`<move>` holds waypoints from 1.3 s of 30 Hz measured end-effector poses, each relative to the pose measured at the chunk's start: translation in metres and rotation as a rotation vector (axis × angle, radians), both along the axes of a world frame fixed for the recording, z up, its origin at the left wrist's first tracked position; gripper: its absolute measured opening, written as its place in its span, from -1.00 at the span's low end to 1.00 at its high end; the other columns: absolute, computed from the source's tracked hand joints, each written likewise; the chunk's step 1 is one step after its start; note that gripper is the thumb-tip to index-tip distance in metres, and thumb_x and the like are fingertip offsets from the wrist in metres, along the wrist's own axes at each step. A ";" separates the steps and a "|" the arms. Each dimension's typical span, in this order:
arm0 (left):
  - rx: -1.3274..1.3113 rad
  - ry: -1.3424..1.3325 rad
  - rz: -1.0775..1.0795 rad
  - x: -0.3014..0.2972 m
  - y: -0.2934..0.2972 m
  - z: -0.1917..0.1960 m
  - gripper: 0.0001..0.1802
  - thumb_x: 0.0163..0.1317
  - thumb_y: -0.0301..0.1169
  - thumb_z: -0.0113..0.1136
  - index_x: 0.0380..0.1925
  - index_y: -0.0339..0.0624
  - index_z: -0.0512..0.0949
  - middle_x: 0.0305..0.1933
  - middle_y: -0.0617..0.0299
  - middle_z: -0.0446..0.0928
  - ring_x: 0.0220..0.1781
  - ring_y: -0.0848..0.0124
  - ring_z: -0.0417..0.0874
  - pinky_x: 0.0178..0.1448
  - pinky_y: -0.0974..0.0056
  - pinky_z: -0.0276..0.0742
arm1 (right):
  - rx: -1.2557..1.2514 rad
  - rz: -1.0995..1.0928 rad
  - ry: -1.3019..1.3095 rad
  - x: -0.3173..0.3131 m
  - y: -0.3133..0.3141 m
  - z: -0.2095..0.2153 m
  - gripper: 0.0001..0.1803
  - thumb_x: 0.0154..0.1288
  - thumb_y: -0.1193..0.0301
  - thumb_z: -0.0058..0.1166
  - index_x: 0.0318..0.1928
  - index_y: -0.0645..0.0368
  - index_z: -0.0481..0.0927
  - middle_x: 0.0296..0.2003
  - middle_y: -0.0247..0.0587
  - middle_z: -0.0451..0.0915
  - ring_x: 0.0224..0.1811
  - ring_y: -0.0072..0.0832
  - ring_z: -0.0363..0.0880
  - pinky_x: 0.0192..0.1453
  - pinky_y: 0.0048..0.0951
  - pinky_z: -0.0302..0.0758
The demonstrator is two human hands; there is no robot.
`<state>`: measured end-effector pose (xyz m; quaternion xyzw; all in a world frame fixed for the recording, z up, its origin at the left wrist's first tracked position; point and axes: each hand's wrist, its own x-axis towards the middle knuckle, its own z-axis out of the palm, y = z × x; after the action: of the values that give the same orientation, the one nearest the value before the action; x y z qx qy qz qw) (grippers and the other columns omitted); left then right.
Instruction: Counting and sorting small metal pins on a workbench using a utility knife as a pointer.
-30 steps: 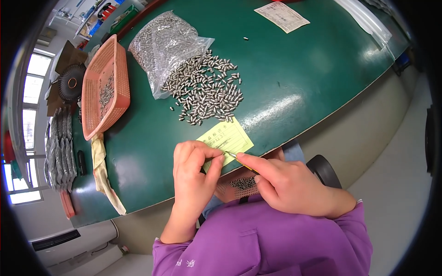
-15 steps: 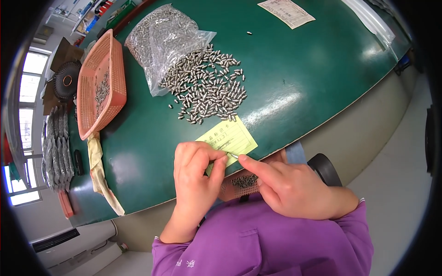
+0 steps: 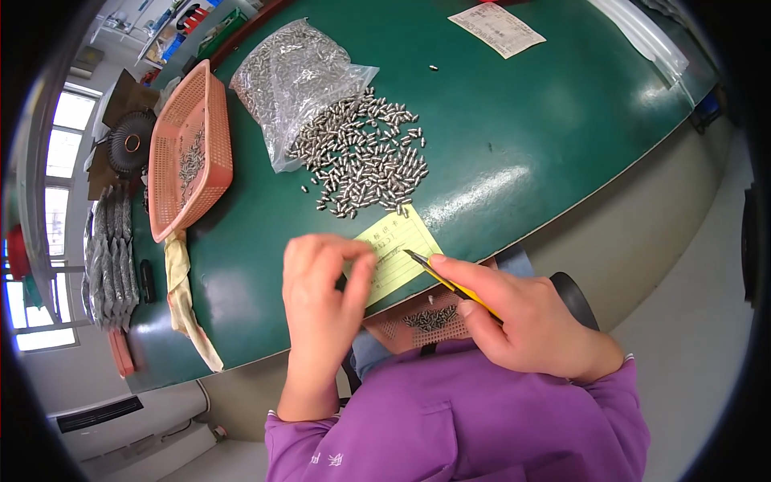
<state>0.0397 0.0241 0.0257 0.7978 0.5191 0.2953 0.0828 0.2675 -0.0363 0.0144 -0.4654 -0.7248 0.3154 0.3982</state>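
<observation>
My right hand (image 3: 522,321) is closed round a yellow-and-black utility knife (image 3: 462,292), its dark tip pointing up and left over a yellow paper card (image 3: 409,239). To the left of the card hovers my left hand (image 3: 321,277), slightly blurred, thumb and forefinger apart with nothing visible between them. Just beyond the card, small pointed metal parts (image 3: 369,165) spill in a pile from a clear plastic bag (image 3: 293,80). Under the table's front edge, a pink basket (image 3: 393,328) at my lap contains similar parts. One small bright piece (image 3: 431,300) shows above that basket.
A larger pink basket (image 3: 222,173) with some parts stands tilted at the left, near a yellowish cloth strip (image 3: 181,285). Filled bags (image 3: 108,261) and a black fan (image 3: 131,143) are farther left. A printed paper slip (image 3: 498,30) lies at the back of the green table (image 3: 265,241).
My left hand has drawn back to the left and its fingertips have parted from the right hand's. The small part between them is gone from there; the knife now shows clearly.
</observation>
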 end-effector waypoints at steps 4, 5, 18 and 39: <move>0.062 0.063 0.128 0.001 0.028 -0.013 -0.86 0.10 -0.53 0.42 -0.34 -0.18 0.65 -0.25 0.17 0.59 -0.14 0.13 0.56 0.00 0.10 0.50 | -0.013 0.019 -0.019 0.001 0.001 -0.001 -0.40 0.30 0.55 0.10 0.38 0.07 0.46 -0.31 -0.16 0.68 -0.38 -0.21 0.68 -0.31 -0.23 0.65; 0.049 0.081 0.145 0.004 0.029 -0.014 -0.86 0.11 -0.53 0.41 -0.34 -0.18 0.64 -0.24 0.17 0.59 -0.14 0.13 0.56 0.00 0.10 0.49 | -0.030 0.032 -0.027 0.001 0.001 -0.001 -0.40 0.30 0.56 0.10 0.38 0.07 0.47 -0.29 -0.15 0.68 -0.38 -0.21 0.68 -0.31 -0.23 0.65; -0.238 -0.349 0.000 0.005 0.000 -0.009 -0.83 0.12 -0.65 0.31 -0.31 -0.23 0.55 -0.24 0.17 0.60 -0.19 0.21 0.58 -0.12 0.21 0.52 | -0.008 0.019 -0.006 0.002 0.001 -0.009 -0.41 0.29 0.57 0.10 0.36 0.11 0.47 -0.18 -0.09 0.72 -0.32 -0.20 0.72 -0.31 -0.22 0.67; 0.003 -0.024 -0.064 -0.002 -0.018 -0.016 -0.77 -0.02 -0.57 0.47 -0.33 -0.13 0.66 -0.10 0.19 0.59 0.02 0.10 0.56 0.12 0.07 0.46 | -0.084 0.087 -0.165 -0.011 -0.003 -0.005 -0.35 0.23 0.60 0.13 0.37 0.05 0.49 -0.21 -0.15 0.69 -0.32 -0.20 0.71 -0.27 -0.26 0.68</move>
<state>0.0372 0.0060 0.0102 0.8105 0.4920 0.3027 0.0970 0.2567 -0.0397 0.0096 -0.4743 -0.7607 0.3232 0.3031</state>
